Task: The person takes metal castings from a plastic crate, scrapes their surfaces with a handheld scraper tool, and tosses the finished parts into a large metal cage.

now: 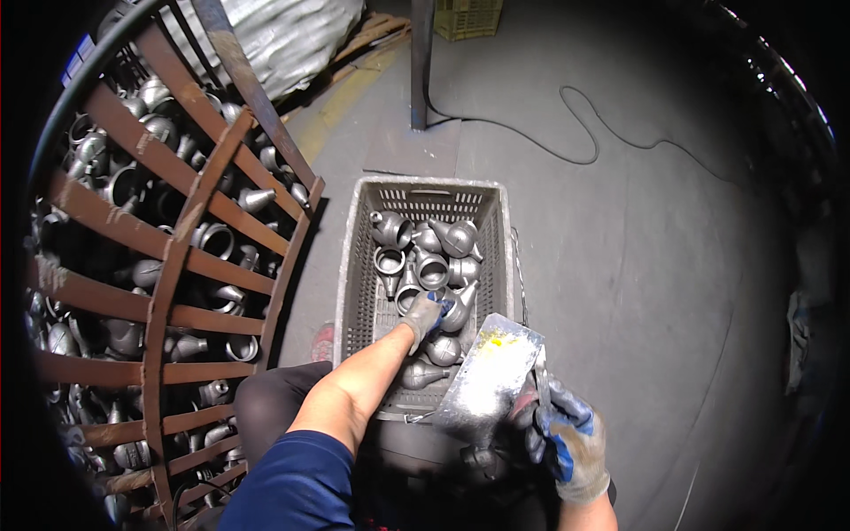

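My left hand [425, 320], in a grey and blue work glove, reaches into a grey plastic crate [356, 292]. Its fingers curl against a bulb-shaped grey metal casting [458, 308] with a tapered neck; the fingertips are partly hidden. Around it lie several similar castings, such as an open-ended one [433, 271]. At the right, my gloved right hand [571, 440] is closed around a narrow grey metal bar [543, 379]. This bar stands at the edge of a shiny metal plate [490, 382] with a yellow smear, which overlaps the crate's near right corner.
On the left stands a rust-brown slatted metal bin [181, 239] full of castings. Beyond the crate, a steel post [421, 71] rises from a floor plate [412, 150], and a black cable [531, 137] trails across the floor. A yellowish crate [467, 19] sits at the back.
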Demonstrator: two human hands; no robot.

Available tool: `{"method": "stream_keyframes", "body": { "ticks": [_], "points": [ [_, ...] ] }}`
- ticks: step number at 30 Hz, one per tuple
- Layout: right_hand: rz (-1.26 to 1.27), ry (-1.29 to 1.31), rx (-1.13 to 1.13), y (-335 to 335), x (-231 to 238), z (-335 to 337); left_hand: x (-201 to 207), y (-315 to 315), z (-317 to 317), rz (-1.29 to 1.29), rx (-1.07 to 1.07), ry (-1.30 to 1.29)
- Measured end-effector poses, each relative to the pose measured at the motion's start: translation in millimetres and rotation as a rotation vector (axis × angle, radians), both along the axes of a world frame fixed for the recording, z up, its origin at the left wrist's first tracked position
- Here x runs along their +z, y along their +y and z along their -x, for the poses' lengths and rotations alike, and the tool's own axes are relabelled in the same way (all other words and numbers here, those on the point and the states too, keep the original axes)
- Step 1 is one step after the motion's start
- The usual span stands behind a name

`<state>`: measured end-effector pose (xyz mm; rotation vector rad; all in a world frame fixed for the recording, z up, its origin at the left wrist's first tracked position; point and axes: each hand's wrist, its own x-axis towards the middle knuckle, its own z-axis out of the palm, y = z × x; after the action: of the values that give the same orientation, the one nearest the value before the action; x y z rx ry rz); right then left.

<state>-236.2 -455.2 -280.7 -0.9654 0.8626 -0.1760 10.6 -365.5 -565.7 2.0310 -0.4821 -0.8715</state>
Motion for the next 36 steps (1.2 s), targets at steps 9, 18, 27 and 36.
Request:
{"method": "stream_keyframes", "body": {
  "ticks": [9, 18, 27, 36],
  "points": [
    [0.087, -0.302, 0.044, 15, -11, -41, 186, 68, -4, 0.43, 0.092, 0.362],
    [0.336, -0.338, 0.052, 16, -22, -86, 264, 114, 48, 0.79, 0.099, 0.621],
    [0.25, -0.327, 0.118, 11, -17, -103, 233, 104, 29, 0.756, 0.023, 0.412],
    [0.296, -0.437, -0.102, 10, -14, -104, 232, 98, 37, 0.72, 0.28, 0.789]
  ]
}}
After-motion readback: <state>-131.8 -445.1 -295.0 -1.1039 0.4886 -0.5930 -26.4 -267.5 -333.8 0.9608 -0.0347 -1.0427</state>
